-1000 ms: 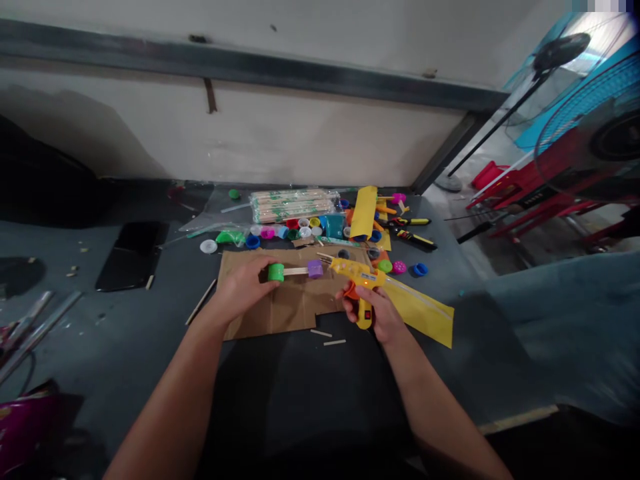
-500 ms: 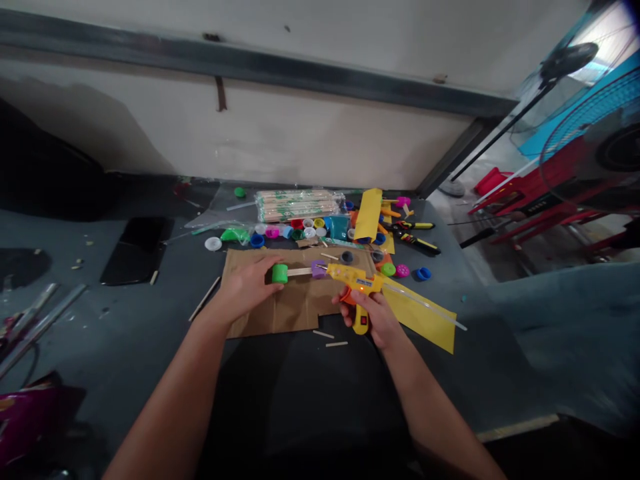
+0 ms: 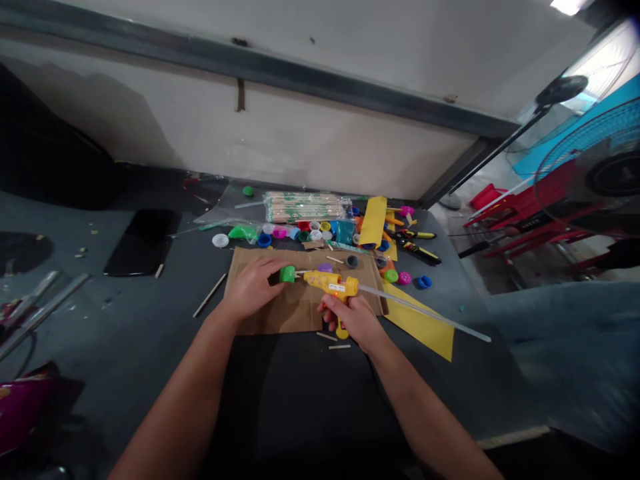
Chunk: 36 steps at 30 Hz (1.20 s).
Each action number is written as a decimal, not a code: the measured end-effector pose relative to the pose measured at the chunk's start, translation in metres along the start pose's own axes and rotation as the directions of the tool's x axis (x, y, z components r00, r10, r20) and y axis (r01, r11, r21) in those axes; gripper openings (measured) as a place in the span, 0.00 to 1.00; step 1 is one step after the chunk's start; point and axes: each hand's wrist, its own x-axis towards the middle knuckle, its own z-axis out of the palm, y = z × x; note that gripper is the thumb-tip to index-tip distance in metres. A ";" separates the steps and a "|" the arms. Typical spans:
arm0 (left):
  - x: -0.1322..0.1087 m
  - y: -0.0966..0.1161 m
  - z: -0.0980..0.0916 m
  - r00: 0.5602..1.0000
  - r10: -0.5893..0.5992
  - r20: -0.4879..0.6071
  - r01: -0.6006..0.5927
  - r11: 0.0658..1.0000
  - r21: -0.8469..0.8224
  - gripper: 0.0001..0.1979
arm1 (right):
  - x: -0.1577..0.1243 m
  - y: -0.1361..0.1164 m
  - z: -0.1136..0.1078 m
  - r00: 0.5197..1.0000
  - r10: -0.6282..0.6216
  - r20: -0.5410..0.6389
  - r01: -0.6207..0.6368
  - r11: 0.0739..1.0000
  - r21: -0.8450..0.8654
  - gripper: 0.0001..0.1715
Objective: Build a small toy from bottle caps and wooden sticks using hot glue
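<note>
My left hand (image 3: 253, 290) is closed on a green bottle cap (image 3: 287, 273) that sits on one end of a wooden stick; a purple cap (image 3: 325, 267) sits on the stick's other end. My right hand (image 3: 353, 319) grips a yellow glue gun (image 3: 333, 285) whose nozzle points left at the stick, close to the green cap. A long clear glue stick (image 3: 425, 311) trails from the gun's back to the right. All of this is over a brown cardboard sheet (image 3: 295, 310) on the grey table.
Behind the cardboard lie several coloured bottle caps (image 3: 300, 233), a bag of wooden sticks (image 3: 305, 207), yellow paper (image 3: 375, 220) and cutters (image 3: 420, 248). A black phone (image 3: 143, 241) lies at the left. Loose sticks (image 3: 333, 341) lie near my right hand. A fan (image 3: 595, 167) stands right.
My right hand has moved the glue gun left, from beyond the purple cap to near the green cap. My left hand has kept its hold on the green cap.
</note>
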 end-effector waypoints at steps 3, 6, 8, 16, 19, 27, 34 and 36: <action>0.001 0.000 -0.001 1.000 0.014 0.018 -0.014 1.000 0.003 0.18 | 0.001 -0.003 0.003 1.000 0.012 -0.011 -0.012 1.000 -0.029 0.17; 0.001 0.000 -0.001 1.000 0.008 0.025 -0.008 1.000 0.008 0.18 | 0.003 -0.003 0.004 1.000 0.010 -0.021 -0.010 1.000 -0.029 0.17; 0.002 0.000 -0.001 1.000 0.004 0.031 -0.004 1.000 0.015 0.18 | 0.004 -0.002 0.004 1.000 0.003 -0.027 -0.004 1.000 -0.019 0.17; 0.003 0.001 -0.003 0.999 0.004 0.047 -0.005 1.000 0.010 0.18 | 0.008 0.003 0.004 0.999 0.030 -0.037 -0.034 0.993 -0.109 0.21; 0.003 0.001 -0.004 0.998 0.001 0.067 -0.002 1.000 0.013 0.17 | 0.009 0.006 0.003 0.999 0.038 -0.036 -0.044 0.986 -0.161 0.22; 0.003 0.002 -0.005 0.997 0.018 0.072 -0.021 0.999 0.046 0.17 | 0.012 0.010 0.002 0.999 0.043 -0.026 -0.047 0.983 -0.176 0.23; 0.003 0.001 -0.005 0.998 0.025 0.064 -0.027 0.999 0.044 0.18 | 0.012 0.011 0.003 0.998 0.048 -0.028 -0.053 0.980 -0.193 0.23; 0.003 0.001 -0.005 0.998 0.020 0.065 -0.022 0.999 0.029 0.18 | 0.011 0.012 0.003 0.998 0.051 -0.033 -0.057 0.978 -0.203 0.24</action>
